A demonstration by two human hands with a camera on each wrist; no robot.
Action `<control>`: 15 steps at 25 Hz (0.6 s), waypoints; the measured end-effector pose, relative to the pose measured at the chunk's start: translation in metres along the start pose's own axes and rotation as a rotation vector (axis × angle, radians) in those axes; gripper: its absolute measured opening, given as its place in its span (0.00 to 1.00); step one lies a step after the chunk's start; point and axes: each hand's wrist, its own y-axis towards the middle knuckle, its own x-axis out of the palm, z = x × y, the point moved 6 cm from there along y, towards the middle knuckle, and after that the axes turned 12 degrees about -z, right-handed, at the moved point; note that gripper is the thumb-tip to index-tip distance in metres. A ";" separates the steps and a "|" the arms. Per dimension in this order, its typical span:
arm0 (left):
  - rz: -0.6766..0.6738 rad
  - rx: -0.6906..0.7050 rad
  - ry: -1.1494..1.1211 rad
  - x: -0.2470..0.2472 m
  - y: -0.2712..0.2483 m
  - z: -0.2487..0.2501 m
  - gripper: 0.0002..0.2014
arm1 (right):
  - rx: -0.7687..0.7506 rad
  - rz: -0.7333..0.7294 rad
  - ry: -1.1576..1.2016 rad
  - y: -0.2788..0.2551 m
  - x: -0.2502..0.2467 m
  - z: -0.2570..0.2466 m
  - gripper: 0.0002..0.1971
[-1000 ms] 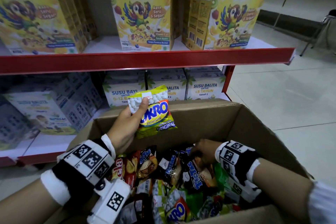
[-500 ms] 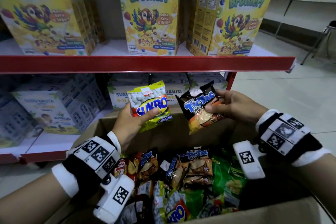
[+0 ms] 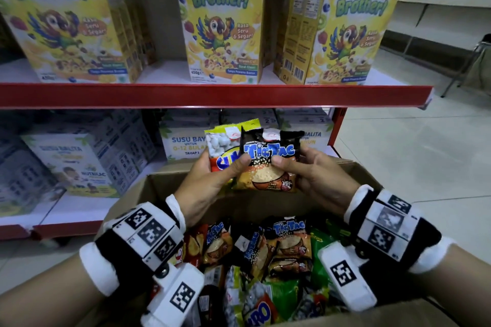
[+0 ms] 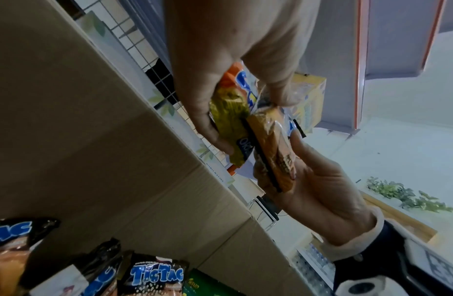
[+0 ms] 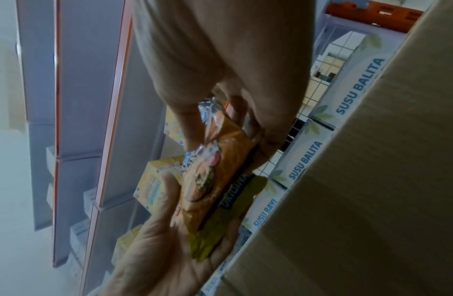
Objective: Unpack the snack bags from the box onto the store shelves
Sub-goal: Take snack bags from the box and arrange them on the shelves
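The Tic Tac bag (image 3: 268,159) covers most of the yellow snack bag (image 3: 225,141), hiding its brand name. Far-left cereal boxes (image 3: 61,21) are blurred, and the cardboard box (image 3: 164,183) runs off the bottom edge.

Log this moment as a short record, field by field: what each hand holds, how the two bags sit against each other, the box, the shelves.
left hand: left hand holds the yellow Sukro bag, thumb pressed on the front bag
right hand: right hand has its grip on the black TicTac bag
bags: TicTac bag overlaps the front of the Sukro bag, both above the box
box: cardboard box open, many snack bags inside
upper shelf: cereal boxes
lower shelf: milk cartons
shelved snack bags: none visible
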 end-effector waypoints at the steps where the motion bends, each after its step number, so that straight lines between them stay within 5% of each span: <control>1: -0.006 0.006 0.002 0.000 0.000 -0.001 0.31 | 0.003 -0.010 -0.035 0.000 0.001 0.001 0.23; 5: -0.036 -0.010 0.032 0.003 -0.001 -0.010 0.34 | -0.006 0.010 -0.203 0.001 0.002 0.007 0.26; 8: 0.045 0.014 0.075 -0.005 0.002 -0.011 0.28 | 0.037 0.009 -0.303 0.003 -0.006 0.013 0.22; 12: 0.129 0.039 0.101 -0.021 0.005 -0.012 0.24 | 0.291 -0.085 -0.459 0.004 -0.032 0.039 0.17; 15: 0.155 0.045 0.135 -0.029 0.005 -0.013 0.25 | 0.505 -0.135 -0.832 0.011 -0.059 0.072 0.15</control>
